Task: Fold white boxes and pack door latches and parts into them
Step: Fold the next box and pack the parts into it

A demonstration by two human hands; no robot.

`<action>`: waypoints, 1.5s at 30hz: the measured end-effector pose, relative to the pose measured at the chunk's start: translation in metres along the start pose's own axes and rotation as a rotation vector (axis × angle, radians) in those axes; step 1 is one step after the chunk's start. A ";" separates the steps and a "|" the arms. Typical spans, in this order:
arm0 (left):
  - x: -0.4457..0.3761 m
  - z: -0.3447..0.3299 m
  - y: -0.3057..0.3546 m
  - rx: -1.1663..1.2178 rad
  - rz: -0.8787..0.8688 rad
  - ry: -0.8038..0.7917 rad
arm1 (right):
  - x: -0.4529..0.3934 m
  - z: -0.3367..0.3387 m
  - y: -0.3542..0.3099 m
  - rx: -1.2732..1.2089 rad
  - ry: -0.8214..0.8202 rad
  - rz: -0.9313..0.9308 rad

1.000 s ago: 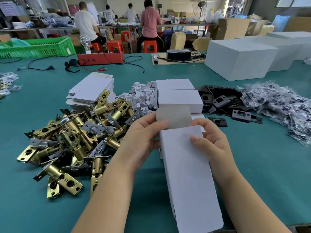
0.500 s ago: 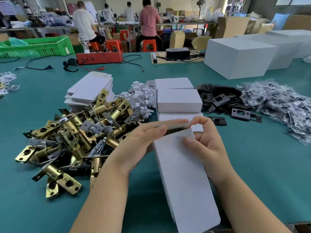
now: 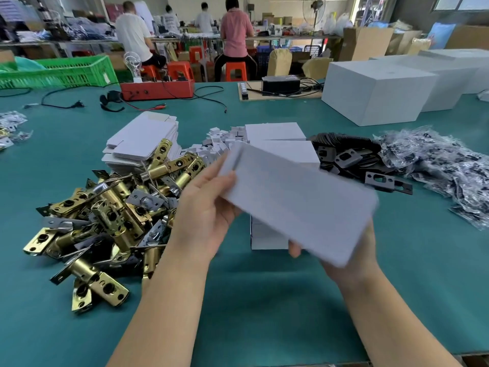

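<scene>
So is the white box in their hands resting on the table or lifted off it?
Lifted. The white box is held tilted in the air between the left hand and right hand, above the green table.

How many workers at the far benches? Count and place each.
4: white-shirt worker, left; pink-shirt worker, right; between them, farther back, worker three and worker four. Others may be hidden.

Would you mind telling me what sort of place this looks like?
Most likely a small factory packing workshop: a pile of brass door latches beside flat white box blanks on a green worktable, with other workers at benches behind.
</scene>
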State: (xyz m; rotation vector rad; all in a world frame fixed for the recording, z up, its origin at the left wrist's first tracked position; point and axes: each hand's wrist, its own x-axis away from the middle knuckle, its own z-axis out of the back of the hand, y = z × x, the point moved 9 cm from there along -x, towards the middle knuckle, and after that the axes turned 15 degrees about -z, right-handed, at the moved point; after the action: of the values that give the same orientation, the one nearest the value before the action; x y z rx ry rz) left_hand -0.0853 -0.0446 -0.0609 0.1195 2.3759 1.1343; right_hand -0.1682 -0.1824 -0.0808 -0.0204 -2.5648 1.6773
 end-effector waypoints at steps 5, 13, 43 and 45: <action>0.001 0.004 0.011 -0.284 -0.233 0.035 | 0.003 0.004 -0.003 0.178 0.187 0.153; 0.005 -0.006 0.009 -0.341 -0.239 -0.002 | 0.006 0.027 -0.003 0.036 0.371 0.181; 0.002 0.002 -0.008 -0.246 -0.057 0.041 | 0.011 0.017 0.004 0.246 0.386 0.103; 0.002 0.001 -0.006 -0.262 -0.087 0.023 | 0.010 0.019 0.008 0.280 0.395 0.062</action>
State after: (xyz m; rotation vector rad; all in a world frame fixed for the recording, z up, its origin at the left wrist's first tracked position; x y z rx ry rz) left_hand -0.0861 -0.0471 -0.0666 -0.0862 2.2049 1.3975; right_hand -0.1794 -0.1958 -0.0950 -0.3767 -2.0513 1.8216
